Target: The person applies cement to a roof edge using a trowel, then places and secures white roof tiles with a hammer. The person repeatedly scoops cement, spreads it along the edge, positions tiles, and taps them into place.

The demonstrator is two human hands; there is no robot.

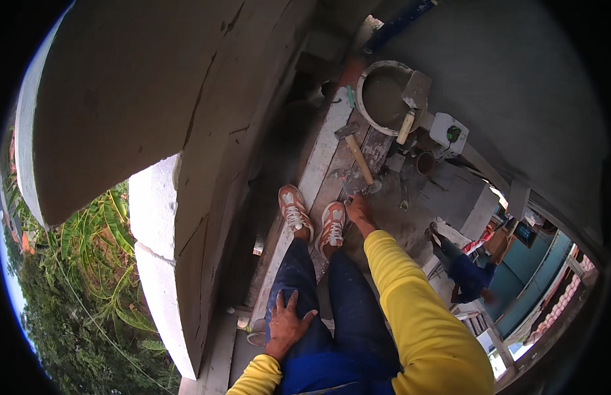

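My left hand (289, 324) rests on my left thigh, its fingers spread and nothing in it. Low by my right shoe (332, 226), my right hand (360, 210) reaches down with its fingers closed; what they grip is too small and hidden to make out. Just beyond that hand lies a hammer (360, 157) with a wooden handle, its end close to my fingers. Farther off stands a round bucket (359, 99) holding grey mix. A trowel (407, 125) with a wooden handle lies across the bucket's right rim.
I stand on wooden planks (322, 155) beside a dark gap. A white box (448, 135) and a small brown pot (425, 163) are right of the bucket. A concrete wall (220, 85) rises at left. Another person (468, 276) is below at right.
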